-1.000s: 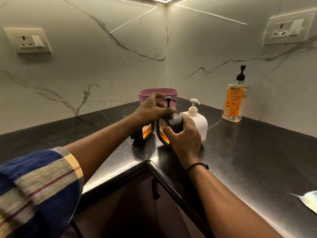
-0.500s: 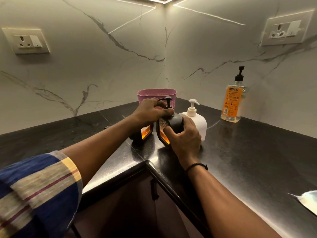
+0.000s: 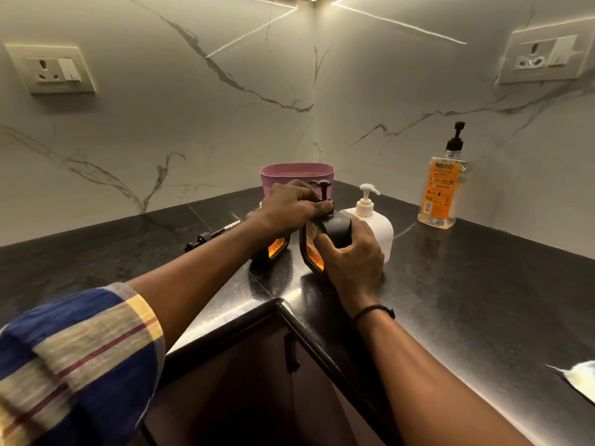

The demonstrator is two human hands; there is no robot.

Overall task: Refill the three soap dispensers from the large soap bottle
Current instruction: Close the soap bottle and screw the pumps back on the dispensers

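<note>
Left hand (image 3: 291,204) grip closed on the pump collar of the near dark dispenser (image 3: 325,239), right hand (image 3: 352,255) wrapped around its body, holding it on the desk (image 3: 483,284). Left to right: second dark dispenser (image 3: 273,249) mostly hidden behind the left hand, white dispenser (image 3: 376,226) pump on, large soap bottle (image 3: 441,185) capped, well apart at the far right. No pour visible, so likely early; fill levels, and whether the pump is being unscrewed or tightened, can't be read.
</note>
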